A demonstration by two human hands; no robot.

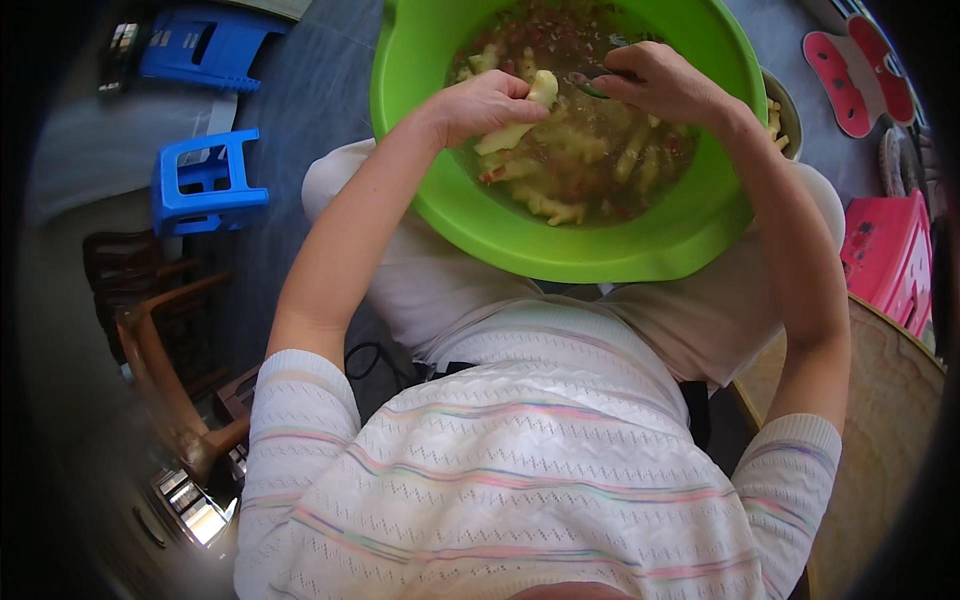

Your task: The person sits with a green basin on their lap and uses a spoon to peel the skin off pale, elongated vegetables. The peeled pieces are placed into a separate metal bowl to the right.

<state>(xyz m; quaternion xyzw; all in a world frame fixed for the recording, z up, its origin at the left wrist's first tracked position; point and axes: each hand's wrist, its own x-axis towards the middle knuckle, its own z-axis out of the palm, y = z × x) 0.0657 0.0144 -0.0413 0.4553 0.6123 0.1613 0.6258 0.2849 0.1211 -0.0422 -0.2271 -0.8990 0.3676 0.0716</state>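
Observation:
A large green plastic basin point(585, 255) rests at the person's lap, holding cloudy water with ginger roots point(551, 206) and reddish scraps in it. My left hand point(491, 109) grips a pale, peeled-looking piece of ginger point(544, 88) over the left part of the water. Above the water on the right, my right hand point(652, 82) is closed on the handle of a small tool, with a green part point(591, 91) showing; its exact kind cannot be told. The tool's tip points toward the ginger, a short gap away.
Behind the basin's right rim stands a bowl point(791, 112) with more ginger pieces. Blue plastic stools point(214, 180) are on the floor at left, near a wooden chair point(154, 330). A pink stool point(885, 247) and a round wooden tabletop point(877, 420) lie to the right.

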